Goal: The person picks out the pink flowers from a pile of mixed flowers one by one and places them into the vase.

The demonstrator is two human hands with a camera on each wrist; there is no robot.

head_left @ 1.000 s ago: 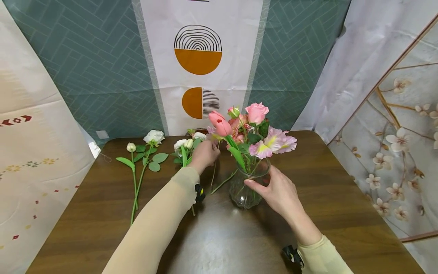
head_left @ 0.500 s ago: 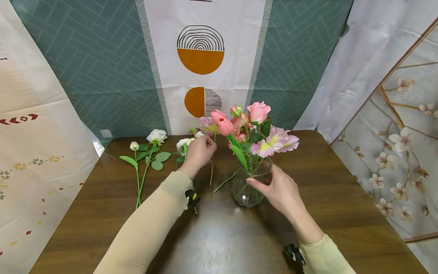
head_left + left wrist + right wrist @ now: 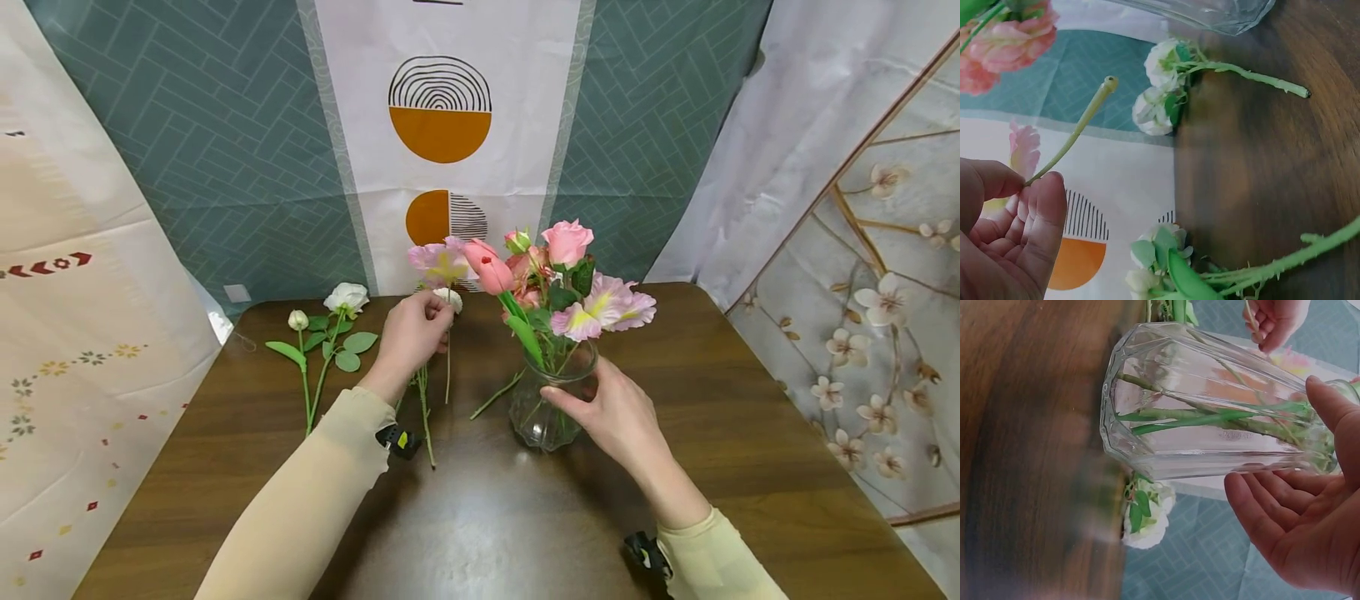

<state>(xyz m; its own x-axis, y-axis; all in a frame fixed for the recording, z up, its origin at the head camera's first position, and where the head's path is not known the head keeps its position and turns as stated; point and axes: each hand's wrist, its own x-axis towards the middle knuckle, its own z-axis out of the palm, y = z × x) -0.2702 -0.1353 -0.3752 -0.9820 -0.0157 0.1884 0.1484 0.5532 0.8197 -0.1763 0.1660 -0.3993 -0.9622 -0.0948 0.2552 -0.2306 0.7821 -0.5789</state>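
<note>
My left hand [image 3: 411, 335] pinches the thin stem of a pale purple iris [image 3: 438, 260] between thumb and fingers. It is raised above the table, left of the vase; the bare stem end [image 3: 1079, 131] shows in the left wrist view. With thumb and fingers on either side, my right hand [image 3: 617, 412] holds the clear glass vase [image 3: 542, 429] near its neck. The vase stands upright on the table. In it are a pink tulip [image 3: 489, 270], a pink rose [image 3: 567, 242], another purple iris [image 3: 606, 310] and other pink blooms; their stems show through the glass.
On the table's left lie a white rose [image 3: 347, 297] and a white tulip bud [image 3: 298, 320]. Stems [image 3: 425, 412] of white flowers lie below my left hand, which partly covers them. Another green stem [image 3: 495, 397] lies left of the vase. Patterned cloths [image 3: 225, 150] hang behind.
My left hand has moved left, and the iris in it has come out from behind the pink tulip. The right hand still holds the vase in place.
</note>
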